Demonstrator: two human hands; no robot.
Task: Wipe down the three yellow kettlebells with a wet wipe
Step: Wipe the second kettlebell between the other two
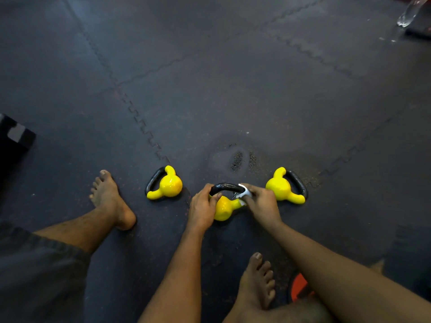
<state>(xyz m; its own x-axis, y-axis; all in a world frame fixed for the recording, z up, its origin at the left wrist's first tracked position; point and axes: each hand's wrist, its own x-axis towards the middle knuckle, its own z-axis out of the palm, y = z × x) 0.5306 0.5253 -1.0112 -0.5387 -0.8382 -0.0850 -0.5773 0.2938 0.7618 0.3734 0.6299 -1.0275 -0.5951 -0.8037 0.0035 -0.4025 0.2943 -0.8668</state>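
Bare and close to my eyes, my right foot sits flat on the dark rubber floor, and my left foot is out to the side, because I am sitting low with my legs apart so my arms can reach between them. Right in front of me is the middle kettlebell. It is tipped over so its black handle points away from me, which I think makes the handle easy to get at. My left hand is curled shut around the left end of that handle, thumb on top, to keep the bell from rolling while I rub. My right hand is pinched shut on the white wet wipe and presses it where the handle meets the yellow part. One more yellow bell, the left kettlebell, lies on its side just past my left hand, and the right kettlebell lies on its side right behind my right hand. Both are close by, so I can grab one without getting up. I cannot tell if they are clean yet. A damp-looking patch is on the floor past the bells. Far off in the corner stands a clear bottle.
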